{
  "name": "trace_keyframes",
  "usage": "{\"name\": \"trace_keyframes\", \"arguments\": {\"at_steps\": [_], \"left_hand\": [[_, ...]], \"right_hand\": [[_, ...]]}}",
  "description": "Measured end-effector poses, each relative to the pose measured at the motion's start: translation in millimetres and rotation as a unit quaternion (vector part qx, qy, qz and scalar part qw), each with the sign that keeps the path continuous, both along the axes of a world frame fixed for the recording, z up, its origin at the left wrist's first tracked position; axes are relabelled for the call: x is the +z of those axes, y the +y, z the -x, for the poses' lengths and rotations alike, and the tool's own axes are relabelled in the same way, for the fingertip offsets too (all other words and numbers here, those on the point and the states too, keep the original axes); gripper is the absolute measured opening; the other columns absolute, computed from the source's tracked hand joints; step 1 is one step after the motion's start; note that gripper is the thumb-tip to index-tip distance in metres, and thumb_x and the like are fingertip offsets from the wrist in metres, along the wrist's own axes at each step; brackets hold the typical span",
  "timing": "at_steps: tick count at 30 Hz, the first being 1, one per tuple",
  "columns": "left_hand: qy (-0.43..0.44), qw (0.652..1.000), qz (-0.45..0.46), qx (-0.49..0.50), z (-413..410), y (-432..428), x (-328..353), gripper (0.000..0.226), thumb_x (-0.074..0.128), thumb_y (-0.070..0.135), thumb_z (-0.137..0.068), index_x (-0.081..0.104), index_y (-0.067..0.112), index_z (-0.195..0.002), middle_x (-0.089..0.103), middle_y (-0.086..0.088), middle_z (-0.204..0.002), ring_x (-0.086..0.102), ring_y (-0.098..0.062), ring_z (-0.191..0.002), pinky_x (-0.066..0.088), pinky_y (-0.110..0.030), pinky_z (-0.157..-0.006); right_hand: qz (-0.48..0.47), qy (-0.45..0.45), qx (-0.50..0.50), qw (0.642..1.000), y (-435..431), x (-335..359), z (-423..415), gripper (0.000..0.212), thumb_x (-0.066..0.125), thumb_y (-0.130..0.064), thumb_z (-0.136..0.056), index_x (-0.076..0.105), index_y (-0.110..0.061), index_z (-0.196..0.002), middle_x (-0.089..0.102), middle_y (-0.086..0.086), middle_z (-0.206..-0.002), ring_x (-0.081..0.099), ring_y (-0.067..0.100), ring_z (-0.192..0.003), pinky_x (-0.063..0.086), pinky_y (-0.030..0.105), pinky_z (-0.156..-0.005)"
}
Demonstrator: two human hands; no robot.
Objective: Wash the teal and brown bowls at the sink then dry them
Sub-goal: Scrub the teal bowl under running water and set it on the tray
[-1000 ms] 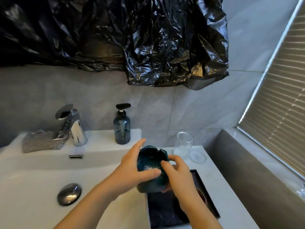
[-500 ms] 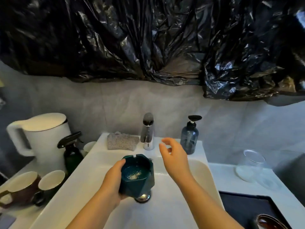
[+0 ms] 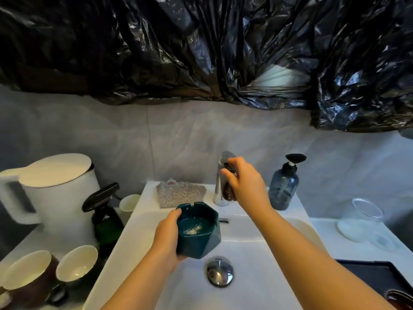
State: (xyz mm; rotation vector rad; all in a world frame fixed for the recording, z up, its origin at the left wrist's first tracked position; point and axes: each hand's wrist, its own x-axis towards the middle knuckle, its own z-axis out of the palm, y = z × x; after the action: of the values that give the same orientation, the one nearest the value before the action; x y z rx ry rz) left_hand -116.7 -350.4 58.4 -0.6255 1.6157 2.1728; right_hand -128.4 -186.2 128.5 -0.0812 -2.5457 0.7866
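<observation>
My left hand (image 3: 166, 237) grips a teal faceted bowl (image 3: 197, 231) by its left side, upright over the white sink basin (image 3: 252, 253). Pale crumbs lie in the bowl's bottom. My right hand (image 3: 244, 184) is at the chrome tap (image 3: 221, 180) behind the basin, fingers curled round its lever. A brown bowl's rim (image 3: 401, 297) shows at the lower right corner on a dark tray (image 3: 377, 276). No water runs from the tap.
A patterned cloth (image 3: 180, 194) lies left of the tap and a blue soap dispenser (image 3: 283, 189) stands to its right. A white kettle (image 3: 48, 191), a green spray bottle (image 3: 105, 218) and mugs (image 3: 44, 271) crowd the left counter. A clear glass (image 3: 364, 214) lies on the right counter. The chrome drain plug (image 3: 219, 271) sits in the basin.
My view turned left from the tray to the sink. My left hand carried the teal bowl over the basin; my right hand left the bowl and reached up to the tap lever.
</observation>
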Motion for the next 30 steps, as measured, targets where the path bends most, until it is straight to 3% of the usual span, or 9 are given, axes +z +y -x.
{"name": "trace_keyframes", "arguments": {"at_steps": [13,19,21,23,24,26,27,28,30], "left_hand": [[0.009,0.999,0.031,-0.009,4.5,18.1,-12.6,0.021,0.051,0.034,-0.09,0.062,0.016,-0.093,0.067,-0.018,-0.101,0.061,-0.033,-0.09,0.054,-0.039,-0.071],[0.008,0.999,0.047,-0.002,7.1,16.8,-17.2,0.033,0.05,0.038,-0.089,0.058,0.016,-0.113,0.064,-0.017,-0.107,0.059,-0.033,-0.096,0.055,-0.036,-0.066],[0.008,0.999,0.048,-0.002,7.5,14.6,-18.5,0.033,0.051,0.039,-0.089,0.058,0.016,-0.113,0.064,-0.016,-0.106,0.06,-0.032,-0.096,0.054,-0.033,-0.063],[0.013,0.999,0.045,0.001,8.1,10.0,-21.3,0.032,0.052,0.038,-0.089,0.06,0.015,-0.109,0.066,-0.016,-0.104,0.061,-0.033,-0.094,0.052,-0.032,-0.062],[0.016,0.999,0.045,0.004,7.9,6.5,-22.7,0.03,0.052,0.037,-0.089,0.06,0.015,-0.107,0.066,-0.016,-0.103,0.062,-0.033,-0.093,0.051,-0.031,-0.063],[0.026,0.998,0.063,0.015,10.1,-3.8,-30.9,0.031,0.052,0.037,-0.088,0.061,0.014,-0.107,0.067,-0.015,-0.102,0.062,-0.032,-0.093,0.051,-0.034,-0.069],[0.033,0.996,0.08,0.021,12.0,-9.9,-36.1,0.033,0.053,0.039,-0.087,0.061,0.015,-0.108,0.067,-0.014,-0.103,0.062,-0.032,-0.094,0.051,-0.036,-0.073],[0.041,0.994,0.098,0.025,13.5,-15.9,-40.3,0.036,0.053,0.042,-0.085,0.061,0.016,-0.109,0.067,-0.012,-0.104,0.062,-0.031,-0.094,0.052,-0.038,-0.077],[0.053,0.99,0.122,0.037,17.1,-27.0,-45.8,0.042,0.054,0.049,-0.078,0.061,0.021,-0.108,0.067,-0.01,-0.104,0.063,-0.03,-0.094,0.054,-0.041,-0.079]], "right_hand": [[-0.138,0.036,-0.036,0.989,3.0,-2.9,13.9,0.041,0.037,-0.042,-0.096,0.05,-0.008,-0.113,0.063,0.016,-0.098,0.059,0.036,-0.087,0.051,0.042,-0.073],[-0.106,0.054,-0.05,0.992,-0.3,0.0,24.3,0.04,0.037,-0.041,-0.095,0.05,-0.007,-0.11,0.061,0.017,-0.096,0.059,0.037,-0.084,0.049,0.041,-0.07],[-0.041,0.052,-0.03,0.997,-1.4,0.8,22.6,0.037,0.043,-0.039,-0.094,0.051,-0.009,-0.114,0.062,0.013,-0.103,0.059,0.032,-0.092,0.048,0.039,-0.076],[0.093,0.069,-0.016,0.993,-1.7,-3.4,14.3,0.035,0.047,-0.036,-0.094,0.049,-0.013,-0.121,0.06,0.005,-0.103,0.057,0.021,-0.093,0.047,0.031,-0.075],[0.186,0.099,-0.04,0.977,-2.1,-9.3,6.5,0.033,0.045,-0.033,-0.095,0.047,-0.015,-0.122,0.057,0.0,-0.1,0.055,0.017,-0.09,0.045,0.027,-0.073],[0.387,0.159,-0.146,0.896,-5.6,-27.6,-15.4,0.016,0.04,-0.028,-0.098,0.047,-0.018,-0.108,0.052,-0.002,-0.088,0.052,0.015,-0.079,0.041,0.024,-0.064],[0.444,0.14,-0.195,0.863,-11.4,-42.8,-28.1,0.01,0.039,-0.024,-0.098,0.047,-0.019,-0.095,0.049,0.0,-0.08,0.049,0.016,-0.072,0.039,0.025,-0.059],[0.457,0.083,-0.217,0.859,-22.8,-60.8,-40.1,0.015,0.04,-0.02,-0.097,0.046,-0.02,-0.083,0.049,0.002,-0.075,0.046,0.017,-0.067,0.038,0.027,-0.057],[0.421,-0.069,-0.155,0.891,-53.6,-91.6,-56.3,0.021,0.047,-0.017,-0.093,0.049,-0.023,-0.073,0.054,0.003,-0.071,0.05,0.02,-0.067,0.042,0.03,-0.061]]}}
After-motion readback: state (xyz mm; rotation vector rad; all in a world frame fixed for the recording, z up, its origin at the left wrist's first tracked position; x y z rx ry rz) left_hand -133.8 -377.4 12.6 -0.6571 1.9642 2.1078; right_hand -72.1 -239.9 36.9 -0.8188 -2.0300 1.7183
